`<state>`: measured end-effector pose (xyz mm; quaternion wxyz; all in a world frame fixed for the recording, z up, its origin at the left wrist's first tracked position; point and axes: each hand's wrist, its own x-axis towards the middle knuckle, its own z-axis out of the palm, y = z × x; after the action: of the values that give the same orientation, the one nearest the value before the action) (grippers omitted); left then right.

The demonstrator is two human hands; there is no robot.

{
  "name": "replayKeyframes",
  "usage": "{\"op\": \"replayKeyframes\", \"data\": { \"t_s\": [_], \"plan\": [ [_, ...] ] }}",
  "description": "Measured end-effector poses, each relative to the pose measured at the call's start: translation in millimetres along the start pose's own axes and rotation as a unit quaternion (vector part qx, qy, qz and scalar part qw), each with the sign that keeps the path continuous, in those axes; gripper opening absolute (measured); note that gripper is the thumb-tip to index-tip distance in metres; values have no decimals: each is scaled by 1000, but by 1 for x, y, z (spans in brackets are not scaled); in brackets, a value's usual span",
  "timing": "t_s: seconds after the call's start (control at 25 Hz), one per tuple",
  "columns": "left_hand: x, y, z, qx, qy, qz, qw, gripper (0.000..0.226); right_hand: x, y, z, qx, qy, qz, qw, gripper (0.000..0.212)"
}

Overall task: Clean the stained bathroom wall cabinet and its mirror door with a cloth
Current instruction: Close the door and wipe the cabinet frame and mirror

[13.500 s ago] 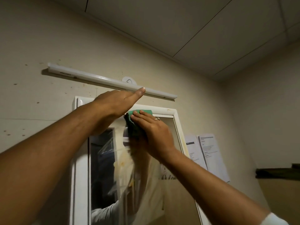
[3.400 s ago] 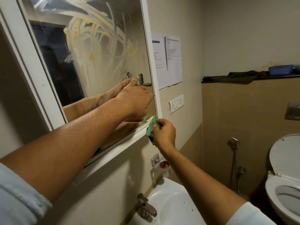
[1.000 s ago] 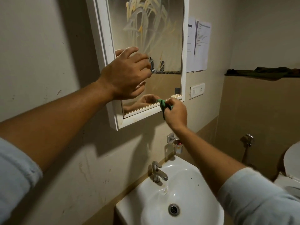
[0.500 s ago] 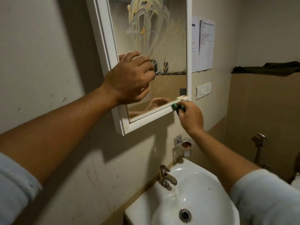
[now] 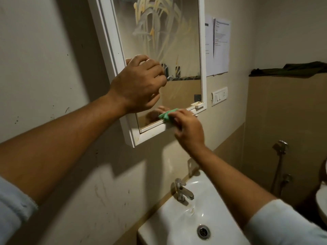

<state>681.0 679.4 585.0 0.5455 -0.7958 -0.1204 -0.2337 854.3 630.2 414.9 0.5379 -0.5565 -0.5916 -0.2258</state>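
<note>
Cloth (image 5: 167, 116) has slid left, bunched against the yellow-streaked mirror (image 5: 164, 32).

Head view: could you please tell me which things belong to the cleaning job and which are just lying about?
Job: wall cabinet, mirror door, green cloth, right hand, left hand.
Lying about: sink, tap, wall papers, switch plate, hand sprayer.

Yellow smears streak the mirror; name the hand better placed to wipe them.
Right. The right hand grips the green cloth at the mirror's lower frame; the left hand carries no cloth and rests against the mirror door.
</note>
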Motion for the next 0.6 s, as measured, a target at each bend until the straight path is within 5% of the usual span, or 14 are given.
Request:
{"op": "replayKeyframes", "data": {
  "t_s": [0.24, 0.4, 0.52, 0.6],
  "plan": [
    [0, -2, 2, -3, -4, -6, 1000, 43, 29, 7, 9, 121, 71, 337, 931, 18],
    [-1, -2, 0, -3, -4, 2, 1000, 44, -24, -72, 25, 273, 36, 320, 907, 16],
    [-2, -3, 0, -2, 0, 0, 1000, 44, -16, -53, 19, 272, 52, 301, 912, 17],
    [-1, -4, 2, -3, 7, -5, 1000, 43, 17, -14, 13, 228, 90, 372, 895, 16]
  ]
}}
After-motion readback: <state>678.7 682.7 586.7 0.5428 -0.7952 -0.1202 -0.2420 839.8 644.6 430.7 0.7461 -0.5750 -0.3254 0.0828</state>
